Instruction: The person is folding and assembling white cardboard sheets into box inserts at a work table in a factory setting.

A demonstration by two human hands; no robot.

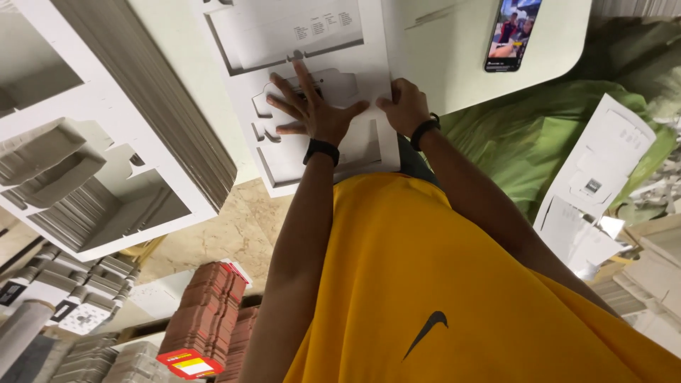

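On the white table, your left hand lies flat with fingers spread wide on the die-cut cardboard sheet, gripping nothing, pressing on the pre-cut blank at the sheet's middle; your right hand is curled loosely at the sheet's right edge, knuckles down, and whether it pinches the edge I cannot tell; keep that edge pinned so the sheet doesn't slide; push with your fingertips close to the cut lines, evenly, so the tabs part cleanly rather than tear; a phone lies well apart to the right.
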